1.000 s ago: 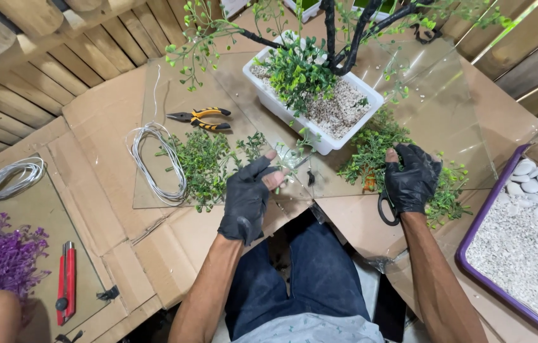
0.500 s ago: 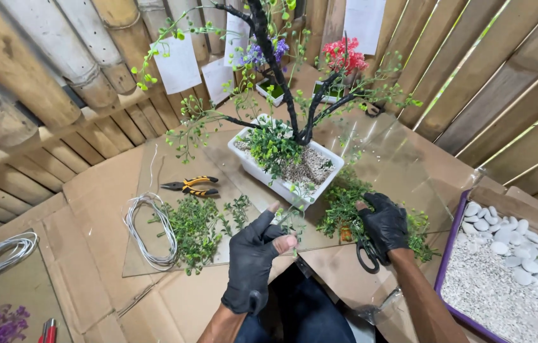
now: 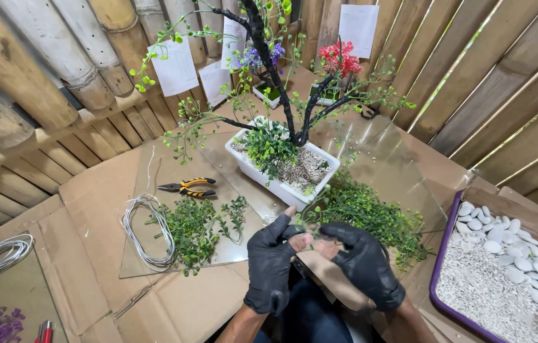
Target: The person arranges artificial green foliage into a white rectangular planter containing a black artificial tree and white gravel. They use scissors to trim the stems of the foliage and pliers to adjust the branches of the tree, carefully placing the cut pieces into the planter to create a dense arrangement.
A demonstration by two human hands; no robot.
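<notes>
Both hands meet low in the middle of the view, each in a black glove with some fingertips bare. The left hand point(image 3: 272, 267) sits at about 7 o'clock from the white planter point(image 3: 281, 184), its fingers curled in and pinched on a thin green sprig point(image 3: 300, 223) that rises from its fingertips. The right hand point(image 3: 364, 263) lies just beside it at 3 o'clock, fingers bent toward the left hand and touching it near the thumb; I cannot tell whether it grips anything of its own.

The planter is a white rectangular tray filled with pale gravel, standing at 12 o'clock from the hands. A dark artificial tree point(image 3: 269, 70) with small green leaves grows out of it, and a tuft of green foliage covers the gravel at its foot.

A heap of green sprigs point(image 3: 370, 213) lies at 4 o'clock from the planter, just beyond the right hand. Another pile of sprigs point(image 3: 199, 228) lies at 9 o'clock from the left hand, with a coil of white wire point(image 3: 145, 232) touching its far side. Pliers with orange and black handles point(image 3: 186, 187) rest at 12 o'clock from that pile.

A purple tray point(image 3: 437, 279) of white gravel and smooth white pebbles sits at 3 o'clock from the right hand. Everything rests on flattened cardboard point(image 3: 84, 254) over the floor, against a bamboo wall point(image 3: 40, 70)
</notes>
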